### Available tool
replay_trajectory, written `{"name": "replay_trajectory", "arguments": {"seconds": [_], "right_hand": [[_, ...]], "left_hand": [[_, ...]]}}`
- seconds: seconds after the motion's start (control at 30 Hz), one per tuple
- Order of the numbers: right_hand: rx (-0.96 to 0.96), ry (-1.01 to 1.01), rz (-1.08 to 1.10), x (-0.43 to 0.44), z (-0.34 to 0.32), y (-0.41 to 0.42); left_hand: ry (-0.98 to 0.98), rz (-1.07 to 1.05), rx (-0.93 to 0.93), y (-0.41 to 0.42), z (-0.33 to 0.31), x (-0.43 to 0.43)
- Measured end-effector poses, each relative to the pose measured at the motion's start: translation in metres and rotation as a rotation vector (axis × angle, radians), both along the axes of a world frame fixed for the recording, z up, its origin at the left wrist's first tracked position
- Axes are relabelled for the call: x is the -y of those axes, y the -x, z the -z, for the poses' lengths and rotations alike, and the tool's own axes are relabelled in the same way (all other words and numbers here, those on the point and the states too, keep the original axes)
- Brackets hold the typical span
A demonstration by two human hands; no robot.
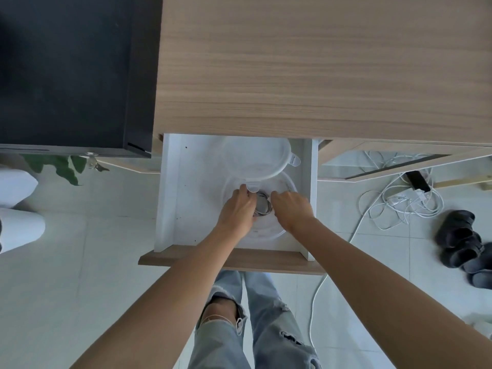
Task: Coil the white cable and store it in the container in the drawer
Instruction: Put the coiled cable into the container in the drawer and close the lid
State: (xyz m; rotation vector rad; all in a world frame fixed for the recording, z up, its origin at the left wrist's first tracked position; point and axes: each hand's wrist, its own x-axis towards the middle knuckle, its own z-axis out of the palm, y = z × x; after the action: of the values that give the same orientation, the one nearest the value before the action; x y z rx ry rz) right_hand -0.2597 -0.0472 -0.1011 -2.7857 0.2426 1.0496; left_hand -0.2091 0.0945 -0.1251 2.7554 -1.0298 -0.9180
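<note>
The white drawer (170, 193) stands pulled out from under the wooden desk. A round clear container (288, 186) sits in it, with its clear lid (255, 158) lying tilted over the container's far rim. Both my hands are down inside the container. My left hand (238, 209) and my right hand (291, 209) close from either side on a small coil of cable (262, 206), which looks greyish in the shade between them. My fingers hide most of the coil.
The wooden desk top (319, 70) overhangs the drawer's back. A black cabinet (72, 73) stands at left. A tangle of white cables (399, 203) with a charger lies on the tiled floor at right, next to dark slippers (463, 241).
</note>
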Motion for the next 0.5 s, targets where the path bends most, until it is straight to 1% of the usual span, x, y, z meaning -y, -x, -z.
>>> {"name": "replay_trajectory", "arguments": {"seconds": [0.07,0.1,0.2,0.27,0.3,0.33,0.4,0.43,0.5], "right_hand": [[0.006,-0.034,0.007,0.002,-0.01,0.001],[0.038,-0.061,0.049,0.005,-0.016,0.002],[0.231,-0.11,0.305,0.018,-0.035,0.005],[0.383,-0.143,0.476,0.032,-0.045,0.002],[0.43,-0.168,0.533,0.037,-0.049,-0.002],[0.447,-0.193,0.566,0.042,-0.05,-0.008],[0.398,-0.233,0.583,0.048,-0.049,-0.024],[0.355,-0.249,0.589,0.048,-0.047,-0.033],[0.272,-0.279,0.601,0.048,-0.04,-0.048]], "left_hand": [[-0.051,0.075,0.104,0.0,-0.005,-0.002],[-0.06,0.113,0.158,0.0,-0.01,-0.004],[-0.041,0.194,0.263,-0.002,-0.029,-0.016],[0.029,0.175,0.269,-0.006,-0.045,-0.03],[0.091,0.116,0.258,-0.009,-0.053,-0.037],[0.164,0.012,0.247,-0.016,-0.06,-0.043],[0.277,-0.269,0.203,-0.035,-0.068,-0.045],[0.294,-0.381,0.165,-0.047,-0.068,-0.043],[0.26,-0.531,0.033,-0.074,-0.061,-0.034]]}}
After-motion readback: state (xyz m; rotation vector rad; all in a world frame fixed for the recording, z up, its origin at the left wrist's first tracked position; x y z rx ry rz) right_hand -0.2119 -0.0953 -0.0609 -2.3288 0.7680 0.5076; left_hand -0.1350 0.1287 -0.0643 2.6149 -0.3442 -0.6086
